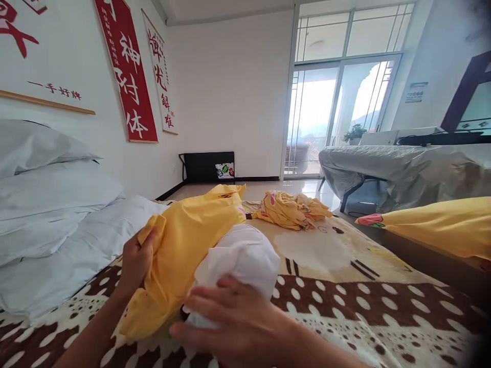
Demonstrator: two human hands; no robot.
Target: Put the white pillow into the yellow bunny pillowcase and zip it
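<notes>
A white pillow (241,258) lies on the patterned bed blanket (364,301), partly inside a yellow pillowcase (192,235). My left hand (136,260) pinches the yellow pillowcase's edge at the left, fingers closed on the cloth. My right hand (233,319) lies over the near end of the white pillow, fingers curled against it. A second crumpled yellow pillowcase (291,208) sits further back on the bed.
White pillows and a white duvet (49,204) are stacked at the left by the wall. A yellow pillow (433,225) lies at the right. A covered table (399,168) stands before the glass doors (333,112); a black folding item (207,166) leans on the far wall.
</notes>
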